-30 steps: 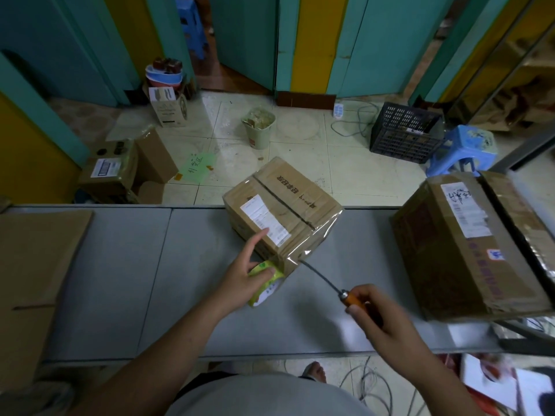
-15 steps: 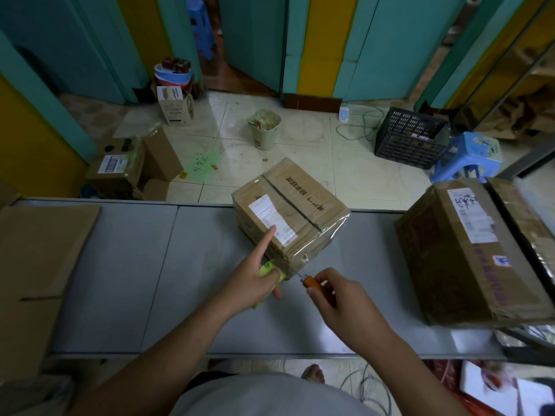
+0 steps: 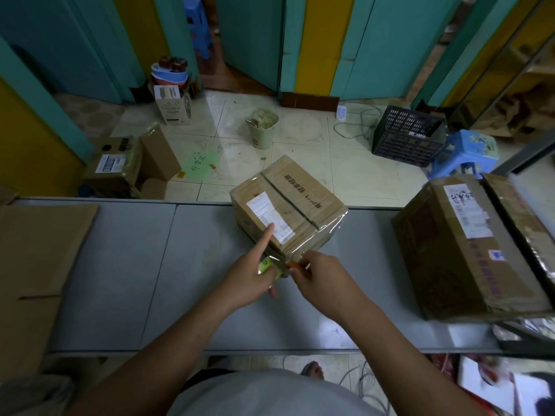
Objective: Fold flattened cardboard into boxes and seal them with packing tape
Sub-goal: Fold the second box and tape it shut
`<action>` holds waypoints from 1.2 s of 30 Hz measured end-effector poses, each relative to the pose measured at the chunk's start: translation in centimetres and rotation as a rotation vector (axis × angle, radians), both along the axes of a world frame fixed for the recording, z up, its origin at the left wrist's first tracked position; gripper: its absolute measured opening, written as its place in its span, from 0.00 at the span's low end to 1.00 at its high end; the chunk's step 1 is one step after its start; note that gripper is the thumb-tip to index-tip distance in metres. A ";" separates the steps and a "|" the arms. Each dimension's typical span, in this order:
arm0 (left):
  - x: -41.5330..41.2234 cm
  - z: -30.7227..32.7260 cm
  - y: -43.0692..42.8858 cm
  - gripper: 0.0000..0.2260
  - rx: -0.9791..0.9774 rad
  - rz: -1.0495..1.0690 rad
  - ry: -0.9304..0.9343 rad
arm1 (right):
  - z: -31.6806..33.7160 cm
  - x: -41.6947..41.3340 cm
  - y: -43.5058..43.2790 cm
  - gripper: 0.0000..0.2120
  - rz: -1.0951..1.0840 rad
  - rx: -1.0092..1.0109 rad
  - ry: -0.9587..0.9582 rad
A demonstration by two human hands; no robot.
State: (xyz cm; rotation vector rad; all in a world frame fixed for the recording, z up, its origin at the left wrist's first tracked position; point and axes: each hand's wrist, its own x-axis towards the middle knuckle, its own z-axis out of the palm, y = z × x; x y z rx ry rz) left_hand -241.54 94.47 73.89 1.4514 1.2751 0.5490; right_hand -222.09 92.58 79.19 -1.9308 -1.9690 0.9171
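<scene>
Right now my left grip (image 3: 249, 279) is curled round the green tape roll (image 3: 267, 267). The thumb and lower fingers wrap it, while the forefinger (image 3: 267, 238) sticks out straight and presses the near corner of the small box (image 3: 300, 202), just beside its white label (image 3: 268, 216). My right grip (image 3: 324, 280) is closed on an orange-handled cutter (image 3: 295, 265). Only a sliver of handle shows past my fingers and I cannot make out the blade. It sits at the short run of clear tape between roll and box.

The box stands on the grey surface (image 3: 120, 265) toward its far edge, turned corner-on to me. Its top flaps are shut and glossy tape is wrapped over the near face. I judge it stiff corrugated board, not heavy, and it may skid if I lean on it. The taped faces will be slick, so bare cardboard at the edges and corners is the place to hold. The tape itself is thin and clingy and needs tension or it will fold onto itself.

Well off to my right sits a larger box (image 3: 468, 250). At my left lies flattened cardboard (image 3: 39, 250) on the same surface.
</scene>
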 end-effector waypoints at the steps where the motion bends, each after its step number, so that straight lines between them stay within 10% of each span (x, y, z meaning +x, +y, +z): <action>1: -0.2 0.2 0.0 0.40 -0.007 -0.014 -0.006 | 0.1 0.2 -0.3 0.11 0.001 -0.007 0.005; 23: -3.2 -0.1 2.2 0.41 0.024 -0.200 0.264 | -14.7 11.0 -9.6 0.13 -0.064 0.007 -0.237; 30: -4.5 -0.6 2.9 0.42 0.170 -0.247 0.405 | -5.3 11.3 3.6 0.16 -0.245 0.425 0.130; 36: -6.6 -1.7 3.0 0.44 0.456 -0.242 0.646 | -2.0 10.0 11.4 0.35 -0.233 -0.013 0.479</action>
